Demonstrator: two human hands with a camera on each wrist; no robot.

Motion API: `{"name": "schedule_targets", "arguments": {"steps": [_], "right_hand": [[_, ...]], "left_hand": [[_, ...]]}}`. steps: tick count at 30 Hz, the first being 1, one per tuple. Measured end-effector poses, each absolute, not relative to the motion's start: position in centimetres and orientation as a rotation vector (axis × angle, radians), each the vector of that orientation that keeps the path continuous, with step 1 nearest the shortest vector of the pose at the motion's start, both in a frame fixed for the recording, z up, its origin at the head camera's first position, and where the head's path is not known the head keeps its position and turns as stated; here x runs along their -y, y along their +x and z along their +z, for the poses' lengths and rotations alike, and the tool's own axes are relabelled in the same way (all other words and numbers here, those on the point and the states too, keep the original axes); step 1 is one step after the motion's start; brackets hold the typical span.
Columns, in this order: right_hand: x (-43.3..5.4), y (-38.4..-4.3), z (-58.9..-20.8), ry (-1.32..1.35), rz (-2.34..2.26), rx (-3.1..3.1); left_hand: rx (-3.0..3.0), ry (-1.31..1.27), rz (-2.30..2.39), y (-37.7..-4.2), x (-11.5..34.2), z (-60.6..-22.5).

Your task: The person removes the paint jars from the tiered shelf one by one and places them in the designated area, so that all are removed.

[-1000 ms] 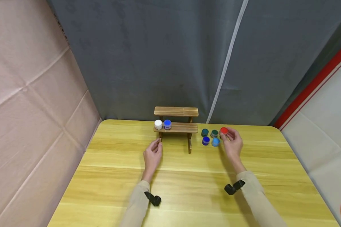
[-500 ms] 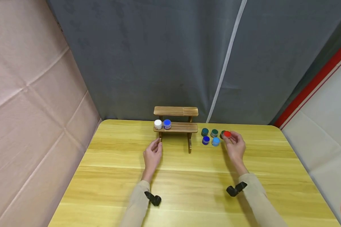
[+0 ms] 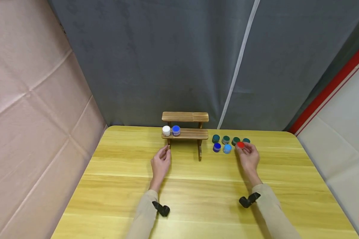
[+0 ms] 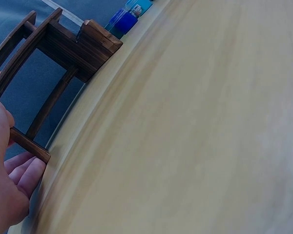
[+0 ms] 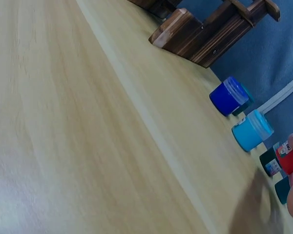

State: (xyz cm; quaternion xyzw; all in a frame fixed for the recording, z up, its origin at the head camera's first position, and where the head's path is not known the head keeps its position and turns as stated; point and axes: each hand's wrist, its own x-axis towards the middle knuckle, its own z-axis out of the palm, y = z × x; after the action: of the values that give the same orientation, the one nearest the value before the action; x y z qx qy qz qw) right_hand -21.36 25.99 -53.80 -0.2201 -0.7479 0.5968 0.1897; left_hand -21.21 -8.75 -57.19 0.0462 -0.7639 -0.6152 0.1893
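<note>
A two-tier wooden stand is at the back of the table. My left hand grips the foot of its left side, and the left wrist view shows thumb and fingers around that wooden leg. On the lower tier sit a white paint jar and a blue-lidded one, both at the left end. Right of the stand, my right hand pinches a red paint jar between thumb and fingers. In the right wrist view the red jar appears upright, just in front of dark green jars.
Beside the red jar are a light blue jar, a dark blue jar and several dark green jars in a back row. A grey curtain hangs behind the table.
My right hand has moved the red jar right and a little nearer to me, uncovering dark green jars behind it. The left hand stays on the stand's leg.
</note>
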Motion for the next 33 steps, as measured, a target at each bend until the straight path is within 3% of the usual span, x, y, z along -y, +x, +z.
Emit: {"name": "schedule_targets", "arguments": {"steps": [22, 33], "right_hand": [[-26.4, -21.4, -55.8, -0.654, 1.647, 2.196], [-26.1, -21.6, -54.9, -0.582, 1.58, 2.225]], "left_hand": [[2.173, 0.161, -1.762, -21.0, 8.7, -57.1], [2.167, 0.15, -1.736, -21.0, 8.8, -57.1]]}}
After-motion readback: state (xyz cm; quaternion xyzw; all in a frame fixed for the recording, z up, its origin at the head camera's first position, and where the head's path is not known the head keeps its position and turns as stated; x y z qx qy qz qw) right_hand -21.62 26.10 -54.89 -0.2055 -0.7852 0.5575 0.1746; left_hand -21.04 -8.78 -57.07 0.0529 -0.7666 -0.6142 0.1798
